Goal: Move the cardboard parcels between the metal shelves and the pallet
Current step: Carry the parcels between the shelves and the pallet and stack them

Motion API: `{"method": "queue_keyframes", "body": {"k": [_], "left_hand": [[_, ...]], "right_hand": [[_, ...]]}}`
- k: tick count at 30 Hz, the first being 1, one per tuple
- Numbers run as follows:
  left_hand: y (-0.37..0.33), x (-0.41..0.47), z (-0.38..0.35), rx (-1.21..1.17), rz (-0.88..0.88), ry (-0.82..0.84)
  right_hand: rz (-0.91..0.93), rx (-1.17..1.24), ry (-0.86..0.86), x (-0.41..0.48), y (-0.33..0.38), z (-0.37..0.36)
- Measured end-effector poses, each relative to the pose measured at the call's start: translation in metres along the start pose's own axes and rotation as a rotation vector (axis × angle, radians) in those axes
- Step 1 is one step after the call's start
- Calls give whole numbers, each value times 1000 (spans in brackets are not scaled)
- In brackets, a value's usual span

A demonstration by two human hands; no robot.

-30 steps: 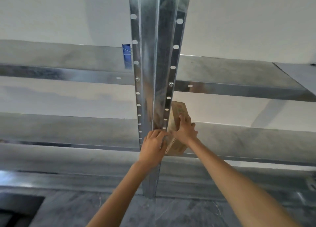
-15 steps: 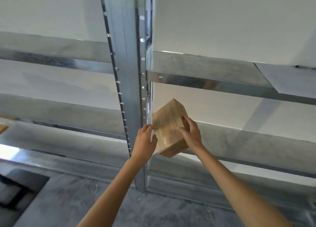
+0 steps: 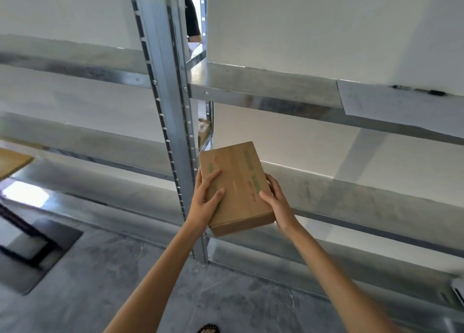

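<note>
Both of your hands are on one cardboard parcel (image 3: 236, 187), held in the air in front of the metal shelves (image 3: 263, 86), just right of the upright post (image 3: 170, 111) and level with the lower right shelf. Your left hand (image 3: 204, 202) lies on the parcel's top and left edge, fingers (image 3: 213, 179) spread flat over the cardboard; your right hand (image 3: 277, 202) clamps the right side, thumb on top. The parcel tilts, its near end lower, with green print along its top. Behind the post, a second brown box (image 3: 204, 129) sits on a shelf farther back. At far left, another flat piece of cardboard (image 3: 12, 160) rests on the left shelf. Below is a grey floor (image 3: 100, 270).
</note>
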State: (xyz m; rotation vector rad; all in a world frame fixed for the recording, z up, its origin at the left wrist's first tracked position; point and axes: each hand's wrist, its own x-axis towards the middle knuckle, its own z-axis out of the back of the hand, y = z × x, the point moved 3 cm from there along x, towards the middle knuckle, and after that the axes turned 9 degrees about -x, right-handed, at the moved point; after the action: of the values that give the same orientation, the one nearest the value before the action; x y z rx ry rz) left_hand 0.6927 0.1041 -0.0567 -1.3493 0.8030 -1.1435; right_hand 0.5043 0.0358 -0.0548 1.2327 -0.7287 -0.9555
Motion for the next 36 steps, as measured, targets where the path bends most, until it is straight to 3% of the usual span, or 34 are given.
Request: {"method": "queue_keyframes", "body": {"k": [6, 10, 16, 22, 27, 36], "left_hand": [[-15, -19, 1, -85, 15, -103], [-30, -30, 21, -153, -13, -169], [-49, -52, 76, -60, -138, -237], [-60, -84, 163, 105, -233, -326], [-70, -125, 256, 139, -204, -485], [-71, -195, 404, 245, -97, -688]], "right_hand": [[270, -306, 102, -8, 43, 0], [380, -368, 222, -8, 63, -18], [477, -424, 177, -10, 85, -75], [520, -413, 227, -7, 117, -164], [663, -431, 333, -8, 150, -264], [751, -428, 549, -28, 193, -434]]}}
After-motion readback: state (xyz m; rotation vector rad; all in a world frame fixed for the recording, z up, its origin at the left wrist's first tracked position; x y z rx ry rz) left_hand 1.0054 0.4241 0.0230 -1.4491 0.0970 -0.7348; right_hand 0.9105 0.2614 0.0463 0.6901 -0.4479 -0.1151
